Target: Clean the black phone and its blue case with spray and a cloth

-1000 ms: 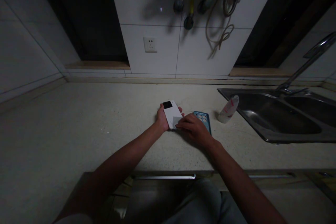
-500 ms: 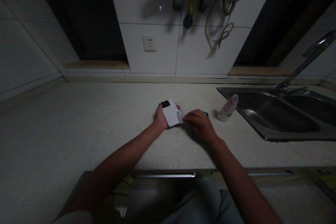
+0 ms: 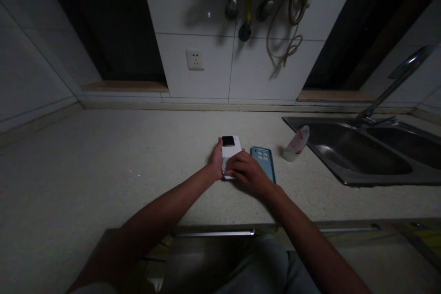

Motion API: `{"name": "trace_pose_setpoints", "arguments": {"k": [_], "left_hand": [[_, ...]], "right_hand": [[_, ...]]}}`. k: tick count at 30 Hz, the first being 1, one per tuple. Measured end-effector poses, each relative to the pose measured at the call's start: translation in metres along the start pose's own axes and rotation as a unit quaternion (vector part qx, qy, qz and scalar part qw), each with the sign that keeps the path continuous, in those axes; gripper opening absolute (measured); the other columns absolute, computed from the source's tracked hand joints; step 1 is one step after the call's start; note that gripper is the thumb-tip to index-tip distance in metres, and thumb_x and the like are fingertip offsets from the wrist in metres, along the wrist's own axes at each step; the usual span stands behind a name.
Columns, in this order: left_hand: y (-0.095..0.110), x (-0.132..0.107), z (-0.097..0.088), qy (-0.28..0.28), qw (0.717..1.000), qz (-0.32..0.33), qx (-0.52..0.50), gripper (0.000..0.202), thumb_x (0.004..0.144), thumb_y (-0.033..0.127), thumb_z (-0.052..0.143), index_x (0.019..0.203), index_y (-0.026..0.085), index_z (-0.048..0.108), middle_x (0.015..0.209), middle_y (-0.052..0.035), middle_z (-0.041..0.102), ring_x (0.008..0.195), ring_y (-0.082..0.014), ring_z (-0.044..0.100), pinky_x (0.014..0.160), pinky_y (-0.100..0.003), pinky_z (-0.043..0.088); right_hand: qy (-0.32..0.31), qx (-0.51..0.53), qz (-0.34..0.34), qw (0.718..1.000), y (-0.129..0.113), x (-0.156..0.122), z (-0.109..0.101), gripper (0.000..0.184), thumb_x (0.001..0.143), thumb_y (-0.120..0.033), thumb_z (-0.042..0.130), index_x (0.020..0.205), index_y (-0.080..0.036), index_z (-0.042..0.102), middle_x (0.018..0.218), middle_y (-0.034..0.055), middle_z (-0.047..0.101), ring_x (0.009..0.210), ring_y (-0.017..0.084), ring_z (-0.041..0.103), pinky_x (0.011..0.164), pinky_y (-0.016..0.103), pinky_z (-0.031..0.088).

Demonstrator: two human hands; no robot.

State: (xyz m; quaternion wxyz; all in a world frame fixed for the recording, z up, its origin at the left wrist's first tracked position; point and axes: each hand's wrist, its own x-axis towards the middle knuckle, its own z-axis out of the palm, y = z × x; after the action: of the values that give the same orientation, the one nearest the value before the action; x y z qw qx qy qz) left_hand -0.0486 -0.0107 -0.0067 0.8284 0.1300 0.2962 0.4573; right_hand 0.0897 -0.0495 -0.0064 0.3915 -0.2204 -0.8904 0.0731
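A white smartphone (image 3: 232,149) with a black camera block lies back side up in my left hand (image 3: 217,161), whose fingers wrap round its edges. Across the lower half of the phone's back rests my right hand (image 3: 246,170), fingers bent together round a pale wipe or tissue (image 3: 225,164) that is mostly covered. A blue phone case (image 3: 265,161) with camera holes lies on the counter just right of the phone, partly behind my right hand. Further right a whitish soft packet (image 3: 296,144) with red marks stands tilted.
The pale countertop (image 3: 155,147) runs along a tiled wall with a power socket (image 3: 195,60). A steel double sink (image 3: 344,147) with a faucet (image 3: 389,87) is at the right. Pipes and a looped cord (image 3: 289,50) hang on the wall above.
The phone has turned more upright and shifted slightly right and nearer to me. My right hand has moved left over its lower back with the wipe, uncovering the blue case.
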Motion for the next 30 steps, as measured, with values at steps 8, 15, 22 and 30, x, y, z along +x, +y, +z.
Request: {"name": "trace_pose_setpoints", "arguments": {"k": [8,15,22,30], "left_hand": [[-0.019,-0.011,0.008,-0.054,0.988,-0.074,0.123,0.066,0.094,0.069,0.031,0.077,0.015,0.064,0.059,-0.0099,0.065,0.05,-0.0225,0.061,0.051,-0.032,0.046],[-0.018,-0.015,0.005,-0.148,0.982,-0.09,0.081,0.071,0.092,0.073,0.031,0.097,0.012,0.067,0.077,-0.0142,0.072,0.064,-0.0268,0.069,0.065,-0.04,0.056],[-0.017,-0.015,0.003,-0.139,0.983,-0.088,0.078,0.071,0.091,0.074,0.032,0.093,0.012,0.067,0.074,-0.0141,0.072,0.064,-0.028,0.071,0.062,-0.042,0.057],[-0.006,-0.012,0.004,-0.076,0.995,-0.034,0.063,0.071,0.094,0.071,0.028,0.086,0.013,0.067,0.066,-0.0104,0.068,0.052,-0.022,0.063,0.053,-0.033,0.049]], "right_hand": [[0.178,-0.134,0.109,0.969,0.018,-0.004,-0.012,0.009,0.093,-0.027,0.065,0.093,-0.024,0.073,0.095,0.008,0.066,0.092,0.025,0.057,0.079,0.041,0.047],[0.223,-0.139,0.193,0.945,0.023,-0.007,-0.019,0.014,0.095,-0.028,0.059,0.092,-0.023,0.072,0.089,0.0077,0.064,0.089,0.026,0.054,0.079,0.042,0.045],[0.219,-0.135,0.191,0.947,0.022,-0.011,-0.021,0.017,0.096,-0.032,0.058,0.09,-0.024,0.071,0.088,0.0069,0.062,0.087,0.025,0.055,0.077,0.041,0.045],[0.118,-0.085,0.106,0.984,0.019,-0.013,-0.015,0.011,0.093,-0.03,0.066,0.089,-0.024,0.075,0.092,0.007,0.067,0.09,0.023,0.059,0.08,0.04,0.047]]}}
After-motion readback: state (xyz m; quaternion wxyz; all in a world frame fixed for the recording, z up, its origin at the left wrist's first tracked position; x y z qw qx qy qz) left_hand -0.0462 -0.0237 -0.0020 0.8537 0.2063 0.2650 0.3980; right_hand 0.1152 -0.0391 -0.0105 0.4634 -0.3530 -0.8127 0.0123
